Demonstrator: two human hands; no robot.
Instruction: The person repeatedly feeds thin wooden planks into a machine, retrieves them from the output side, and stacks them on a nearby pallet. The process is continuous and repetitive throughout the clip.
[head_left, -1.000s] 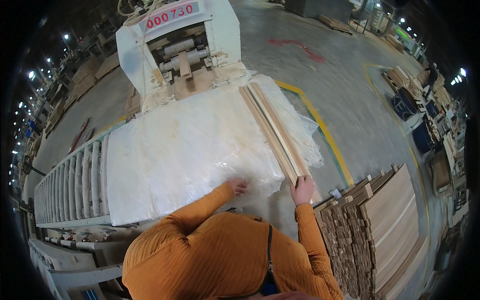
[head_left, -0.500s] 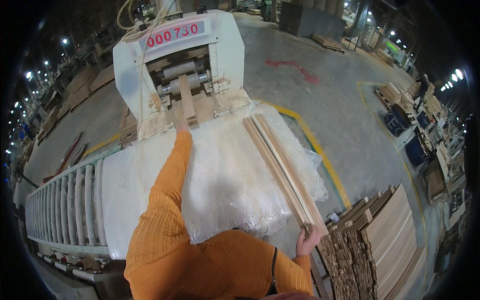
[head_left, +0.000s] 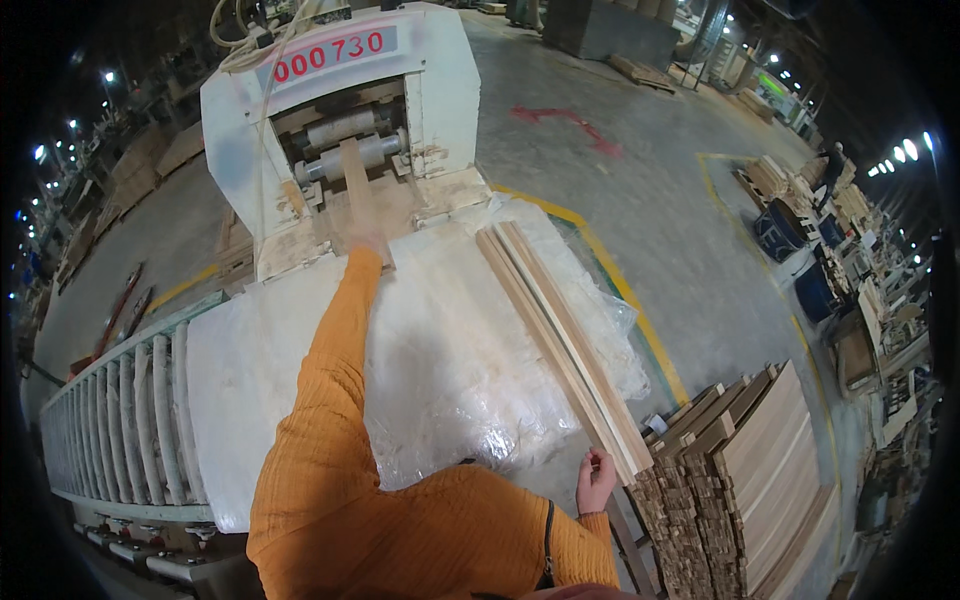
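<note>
A wooden strip (head_left: 356, 190) reaches out from between the rollers of a white machine (head_left: 440, 110). Over its near part lies my left hand (head_left: 367, 240), blurred by motion, seemingly closed round it; the finger detail is smeared. Several long wooden strips (head_left: 565, 345) lie side by side at the right of the plastic-covered table (head_left: 440, 350). Just beside their near end is my right hand (head_left: 597, 482), its fingers curled in with nothing visible in them.
A roller conveyor (head_left: 120, 425) adjoins the table's left side. At lower right stands a stack of boards (head_left: 700, 490). Yellow floor lines (head_left: 610, 265) run past the table. Farther right are blue bins (head_left: 780, 228) and a person (head_left: 832, 165) among wood piles.
My left hand has moved from beside the strip's near end onto the strip, which has come out a little toward me. My right hand has let go of the strips' near end and curled its fingers.
</note>
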